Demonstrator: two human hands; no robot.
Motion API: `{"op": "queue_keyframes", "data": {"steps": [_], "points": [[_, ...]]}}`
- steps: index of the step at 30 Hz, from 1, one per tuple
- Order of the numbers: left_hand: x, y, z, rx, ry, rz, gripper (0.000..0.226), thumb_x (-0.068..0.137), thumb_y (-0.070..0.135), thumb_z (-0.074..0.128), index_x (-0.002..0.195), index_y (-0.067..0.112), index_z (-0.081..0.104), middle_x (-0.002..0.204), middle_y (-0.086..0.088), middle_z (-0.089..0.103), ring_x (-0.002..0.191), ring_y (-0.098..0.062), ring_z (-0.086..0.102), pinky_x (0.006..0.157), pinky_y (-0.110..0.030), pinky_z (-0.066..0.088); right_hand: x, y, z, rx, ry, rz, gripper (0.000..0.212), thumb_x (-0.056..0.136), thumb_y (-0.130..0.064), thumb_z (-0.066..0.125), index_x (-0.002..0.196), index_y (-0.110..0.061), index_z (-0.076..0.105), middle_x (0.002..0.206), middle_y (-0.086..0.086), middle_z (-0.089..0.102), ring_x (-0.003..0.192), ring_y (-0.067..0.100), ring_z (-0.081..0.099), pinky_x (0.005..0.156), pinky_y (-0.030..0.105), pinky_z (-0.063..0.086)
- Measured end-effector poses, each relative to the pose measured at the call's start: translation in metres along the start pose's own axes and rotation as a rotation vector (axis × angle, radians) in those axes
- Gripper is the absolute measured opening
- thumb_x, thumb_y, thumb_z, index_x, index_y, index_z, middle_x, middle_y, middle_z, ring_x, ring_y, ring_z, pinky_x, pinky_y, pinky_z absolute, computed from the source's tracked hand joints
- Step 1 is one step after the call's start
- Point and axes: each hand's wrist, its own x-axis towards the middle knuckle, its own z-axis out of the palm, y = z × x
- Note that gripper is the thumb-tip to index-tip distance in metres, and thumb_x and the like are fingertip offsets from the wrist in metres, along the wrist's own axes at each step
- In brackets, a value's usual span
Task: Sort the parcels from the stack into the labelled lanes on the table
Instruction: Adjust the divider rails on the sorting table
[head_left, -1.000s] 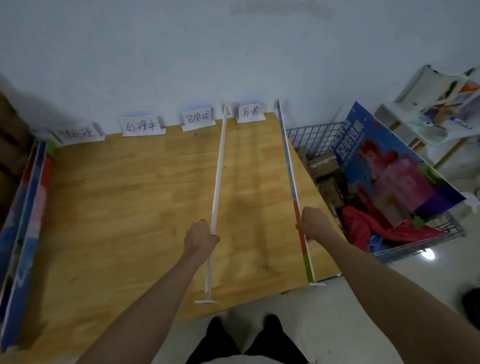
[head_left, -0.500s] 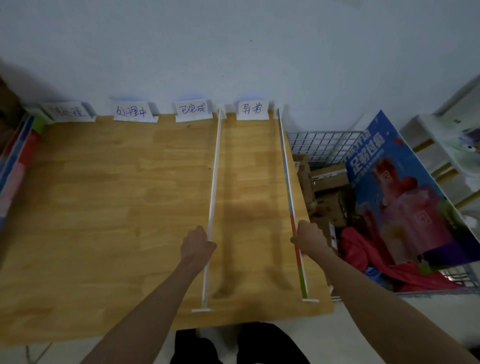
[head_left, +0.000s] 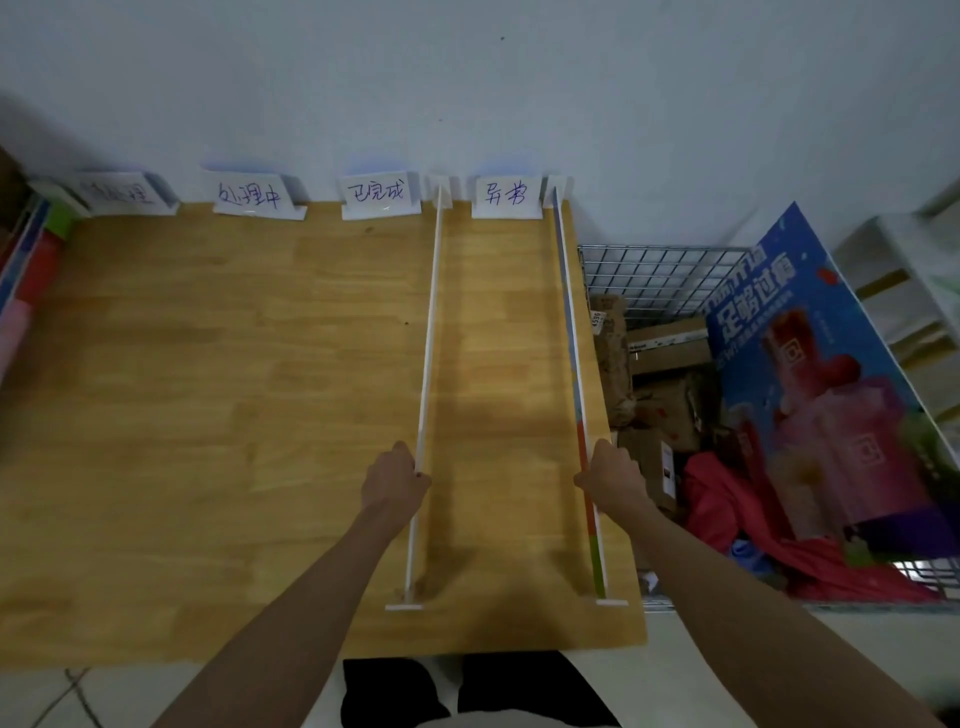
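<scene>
A wooden table (head_left: 208, 415) carries several handwritten white label cards (head_left: 249, 195) along the wall. Two thin upright dividers form the rightmost lane. My left hand (head_left: 395, 480) is closed on the white divider (head_left: 428, 338). My right hand (head_left: 613, 475) is closed on the coloured-edge divider (head_left: 569, 322) at the table's right edge. Brown cardboard parcels (head_left: 667, 353) lie in a wire basket (head_left: 660, 270) to the right of the table. No parcel lies on the table.
A blue and red printed board (head_left: 810, 395) leans in the basket over red fabric (head_left: 727, 509). A white shelf (head_left: 914, 291) stands at far right. Coloured boards (head_left: 26, 280) lean at the table's left edge. The wall runs behind the labels.
The view has swung down and squared up to the table. Both hands stay closed on the two dividers, which now run straighter and more parallel toward the wall.
</scene>
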Motion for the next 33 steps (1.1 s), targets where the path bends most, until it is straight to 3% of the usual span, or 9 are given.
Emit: {"op": "queue_keyframes", "data": {"steps": [5, 8, 14, 23, 33], "points": [[0.001, 0.004, 0.007, -0.014, -0.001, 0.013, 0.024, 0.09, 0.025, 0.065, 0.105, 0.009, 0.056, 0.1, -0.01, 0.06, 0.086, -0.027, 0.054, 0.067, -0.035, 0.046, 0.0, 0.004, 0.001, -0.021, -0.035, 0.002, 0.028, 0.089, -0.026, 0.068, 0.098, -0.013, 0.044, 0.097, 0.006, 0.052, 0.096, 0.029, 0.061, 0.069, 0.035, 0.051], [0.003, 0.003, 0.007, -0.025, 0.002, 0.006, 0.025, 0.089, 0.026, 0.066, 0.104, 0.009, 0.056, 0.101, -0.01, 0.06, 0.092, -0.029, 0.058, 0.068, -0.035, 0.047, -0.003, 0.008, 0.003, -0.032, -0.047, 0.007, 0.03, 0.089, -0.026, 0.068, 0.102, -0.012, 0.045, 0.097, 0.005, 0.05, 0.096, 0.028, 0.06, 0.068, 0.034, 0.049], [0.003, 0.0, 0.013, -0.034, -0.019, 0.01, 0.023, 0.088, 0.027, 0.067, 0.1, 0.012, 0.054, 0.097, -0.01, 0.061, 0.091, -0.029, 0.059, 0.071, -0.038, 0.051, -0.005, 0.014, 0.007, -0.007, -0.046, 0.029, 0.029, 0.089, -0.024, 0.067, 0.107, -0.011, 0.048, 0.099, 0.007, 0.056, 0.091, 0.027, 0.062, 0.074, 0.04, 0.057], [0.007, -0.003, 0.016, -0.098, -0.018, 0.008, 0.019, 0.085, 0.027, 0.068, 0.092, 0.017, 0.053, 0.088, -0.008, 0.065, 0.08, -0.027, 0.063, 0.072, -0.041, 0.055, -0.003, 0.015, 0.006, 0.014, 0.006, 0.031, 0.026, 0.089, -0.021, 0.065, 0.107, -0.01, 0.05, 0.096, 0.006, 0.057, 0.091, 0.026, 0.062, 0.072, 0.036, 0.054], [0.011, -0.008, 0.017, -0.125, -0.04, 0.045, 0.021, 0.087, 0.026, 0.067, 0.097, 0.019, 0.05, 0.086, -0.011, 0.067, 0.077, -0.028, 0.066, 0.075, -0.045, 0.057, -0.012, 0.018, -0.001, 0.016, 0.033, 0.022, 0.046, 0.095, -0.04, 0.059, 0.126, -0.008, 0.044, 0.118, 0.012, 0.057, 0.107, 0.031, 0.059, 0.08, 0.037, 0.05]]}}
